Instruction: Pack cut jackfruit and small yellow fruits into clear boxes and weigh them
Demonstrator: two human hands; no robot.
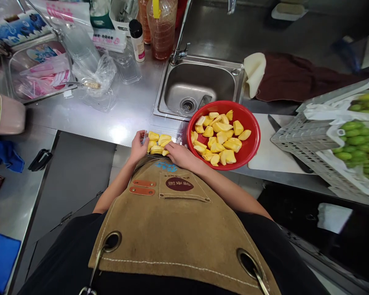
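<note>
Clear tray of yellow fruit pieces held at the tabletop's front edge: tipping and spillage risk noted.
The clear tray (pixel 177 138) and its yellow fruit pieces (pixel 164 139) sit between the hands, near the apron (pixel 184 229), at the front edge of the tabletop (pixel 104 125). Left hand (pixel 138 146): fingers curled closed on the tray's left end. Right hand (pixel 180 155): fingers bent onto a piece at the near right side; pinching or merely pressing cannot be told. Uneven downward pressure could tip the tray over the edge; a loose pinch could drop a piece. The right forearm lies just beside the red basin (pixel 257 135); a knock there could shift it and scatter its pieces.
</note>
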